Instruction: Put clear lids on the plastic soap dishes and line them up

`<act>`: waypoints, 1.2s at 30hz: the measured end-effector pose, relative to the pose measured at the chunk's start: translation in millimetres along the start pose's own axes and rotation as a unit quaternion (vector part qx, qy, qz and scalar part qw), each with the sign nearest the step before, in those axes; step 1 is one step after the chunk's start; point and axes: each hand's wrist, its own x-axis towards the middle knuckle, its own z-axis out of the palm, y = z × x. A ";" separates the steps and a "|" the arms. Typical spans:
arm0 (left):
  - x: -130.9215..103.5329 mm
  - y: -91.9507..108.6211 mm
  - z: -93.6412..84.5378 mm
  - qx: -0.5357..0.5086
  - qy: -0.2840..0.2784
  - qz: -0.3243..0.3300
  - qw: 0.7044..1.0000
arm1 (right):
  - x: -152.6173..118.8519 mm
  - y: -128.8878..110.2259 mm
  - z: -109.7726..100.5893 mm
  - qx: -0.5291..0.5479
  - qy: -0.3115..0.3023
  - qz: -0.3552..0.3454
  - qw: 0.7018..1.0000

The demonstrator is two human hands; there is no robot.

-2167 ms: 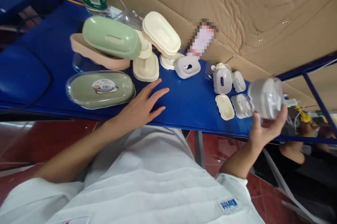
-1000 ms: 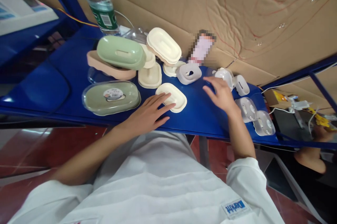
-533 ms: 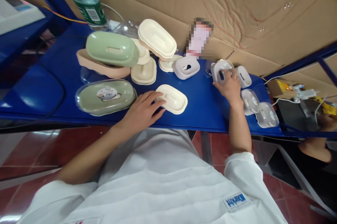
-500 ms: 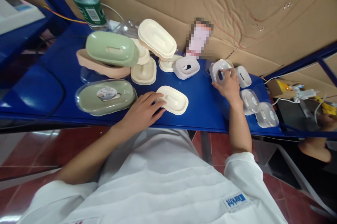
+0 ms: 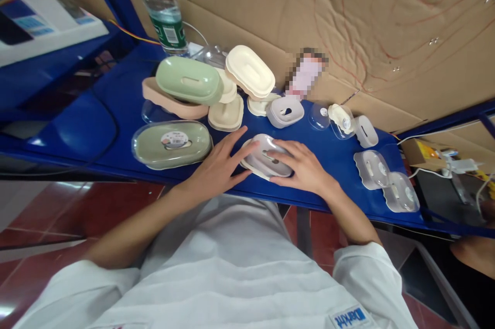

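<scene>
A pale grey oval cover (image 5: 264, 154) with a slot in its top sits over a cream oval tray (image 5: 245, 162), whose rim shows at the left and front. My right hand (image 5: 299, 166) grips the cover's right end, with fingers on top and thumb at the front. At the left end is my left hand (image 5: 222, 166), its fingers spread; one fingertip touches the cover and the thumb lies by the tray's rim. Whether the cover is fully seated cannot be seen. Left of my left hand lies a green oval box (image 5: 150, 149) under a clear lid.
Behind stand a green slotted cover (image 5: 181, 75), a peach tray (image 5: 174, 105), cream trays (image 5: 249, 68) and another pale slotted cover (image 5: 284, 116). On the right are clear-lidded boxes (image 5: 400, 192). A water bottle (image 5: 166, 19) and a blurred-out phone (image 5: 305, 73) stand near the cardboard wall (image 5: 251, 4).
My right hand has brought the slotted cover from the back right onto the cream tray by my left hand. A cream piece under clear plastic now shows where the cover was.
</scene>
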 end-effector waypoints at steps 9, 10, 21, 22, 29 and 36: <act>-2.5 -8.3 6.6 0.014 -0.004 0.012 1.000 | 8.7 6.0 32.4 -0.034 -0.015 -0.073 0.997; -2.7 -8.6 7.1 0.017 -0.003 0.014 1.000 | 9.4 8.7 33.7 -0.026 -0.018 -0.081 0.996; -1.3 -5.6 7.3 0.016 0.019 0.019 1.000 | 13.0 81.7 28.3 -0.022 0.092 0.128 0.987; -1.4 -5.9 7.4 0.015 0.019 0.019 1.000 | 12.3 83.5 27.7 -0.030 0.095 0.129 0.987; 0.4 -3.9 5.7 0.030 0.025 0.019 0.999 | 7.1 58.9 15.9 -0.035 0.197 0.076 0.977; 0.6 2.2 8.9 0.037 0.067 -0.014 0.997 | 5.6 8.1 14.5 -0.015 0.092 -0.092 0.991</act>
